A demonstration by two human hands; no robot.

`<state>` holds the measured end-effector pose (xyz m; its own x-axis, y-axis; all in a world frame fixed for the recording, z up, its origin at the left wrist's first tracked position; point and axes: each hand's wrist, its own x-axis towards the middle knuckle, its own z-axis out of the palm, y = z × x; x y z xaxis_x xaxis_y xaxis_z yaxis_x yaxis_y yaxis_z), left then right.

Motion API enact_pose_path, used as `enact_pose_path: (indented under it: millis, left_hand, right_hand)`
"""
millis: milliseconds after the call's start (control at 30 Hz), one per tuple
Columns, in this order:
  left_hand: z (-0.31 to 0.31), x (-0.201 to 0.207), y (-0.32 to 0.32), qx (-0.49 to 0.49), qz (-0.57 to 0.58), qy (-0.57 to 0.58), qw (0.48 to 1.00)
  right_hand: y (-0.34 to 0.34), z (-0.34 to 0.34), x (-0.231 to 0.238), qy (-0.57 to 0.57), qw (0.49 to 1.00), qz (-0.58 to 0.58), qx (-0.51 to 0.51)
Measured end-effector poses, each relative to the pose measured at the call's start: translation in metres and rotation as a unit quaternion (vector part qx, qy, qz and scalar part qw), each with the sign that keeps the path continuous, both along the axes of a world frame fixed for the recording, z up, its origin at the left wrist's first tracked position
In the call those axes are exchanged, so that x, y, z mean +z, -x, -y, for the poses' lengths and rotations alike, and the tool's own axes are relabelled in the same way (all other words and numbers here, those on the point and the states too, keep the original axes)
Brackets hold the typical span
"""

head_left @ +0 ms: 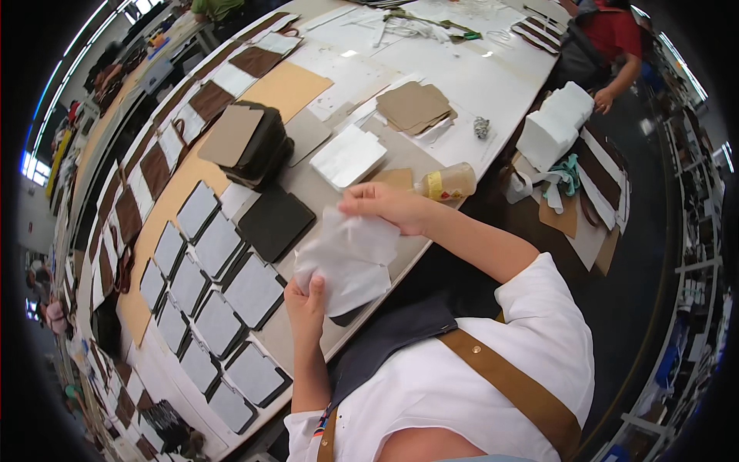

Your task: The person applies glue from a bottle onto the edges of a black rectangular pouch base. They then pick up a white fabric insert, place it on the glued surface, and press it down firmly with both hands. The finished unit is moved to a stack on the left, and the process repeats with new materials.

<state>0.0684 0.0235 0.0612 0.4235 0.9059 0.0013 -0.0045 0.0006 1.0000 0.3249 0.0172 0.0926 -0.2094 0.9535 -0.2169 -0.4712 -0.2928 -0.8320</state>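
Observation:
A thin white sheet (pixel 350 262) with notched corners is stretched between my hands above the table's near edge. My left hand (pixel 305 304) pinches its lower left side, thumb on top. My right hand (pixel 389 208) grips its upper edge with the fingers pressed together. Below the sheet, the corner of a dark panel (pixel 350 316) shows; the rest is hidden. A bare black panel (pixel 277 226) lies just left of the sheet. Farther left are rows of dark panels, each topped with a white sheet (pixel 252 290). Beyond my right hand sits a stack of white sheets (pixel 348 157).
A tall dark stack (pixel 265 146) carries a brown card (pixel 231 135) on top. A bottle with a yellow label (pixel 450 183) lies near the table edge, below cardboard pieces (pixel 416 107). At right, a white bundle (pixel 556 127) rests among strips, and a person in red (pixel 612 38) stands nearby.

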Motion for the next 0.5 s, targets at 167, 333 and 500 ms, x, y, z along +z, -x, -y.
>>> enact_pose_path:
  millis: [167,333,500]
  left_hand:
    - [0.003,0.003,0.024,0.016,-0.027,0.044,0.999]
    - [0.006,0.010,0.028,0.086,0.034,0.079,0.993]
    - [0.008,0.012,0.034,0.081,0.049,0.082,0.992]
  right_hand:
    - [-0.061,-0.034,0.024,-0.259,0.803,0.275,-0.461]
    - [-0.065,-0.065,0.033,-0.508,0.493,0.555,-0.437]
    - [-0.061,-0.088,-0.059,-0.292,0.546,0.785,-0.005]
